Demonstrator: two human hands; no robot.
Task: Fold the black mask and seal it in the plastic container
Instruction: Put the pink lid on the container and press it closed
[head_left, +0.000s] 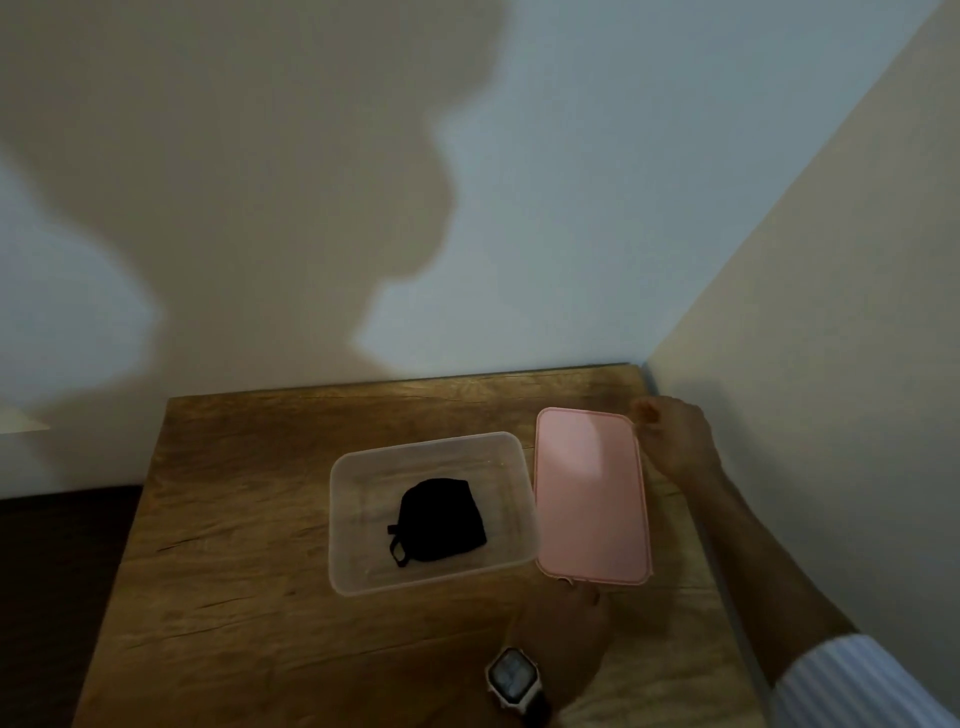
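The folded black mask lies inside the clear plastic container, which stands uncovered in the middle of the wooden table. A pink lid is just right of the container, its left edge touching the container's rim. My right hand grips the lid's far right corner. At the lid's near edge my left hand, with a watch on the wrist, holds it with the fingertips under the rim.
The wooden table stands in a corner, with a wall behind it and another wall close along its right edge. Its left edge drops off to a dark floor.
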